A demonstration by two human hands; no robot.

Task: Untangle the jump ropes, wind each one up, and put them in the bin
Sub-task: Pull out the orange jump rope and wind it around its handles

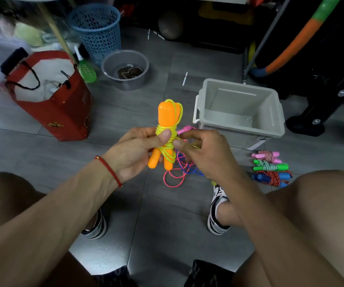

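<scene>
On the far left we see a red paper bag [51,104] standing on the grey tiled floor [125,121], with a blue mesh basket [96,30] and a grey bowl [125,69] behind it. Our left hand [134,152] grips the orange-handled jump rope [166,129], thumb pressed on its yellow-green cord wound round both handles. Our right hand [206,154] pinches the loose end of that cord just beside the bundle. Below the hands, pink and blue cords [179,172] lie tangled on the floor. Further right, the grey bin [239,123] stands open, and near its front three wound ropes [270,168] lie side by side: pink, green, blue handles.
</scene>
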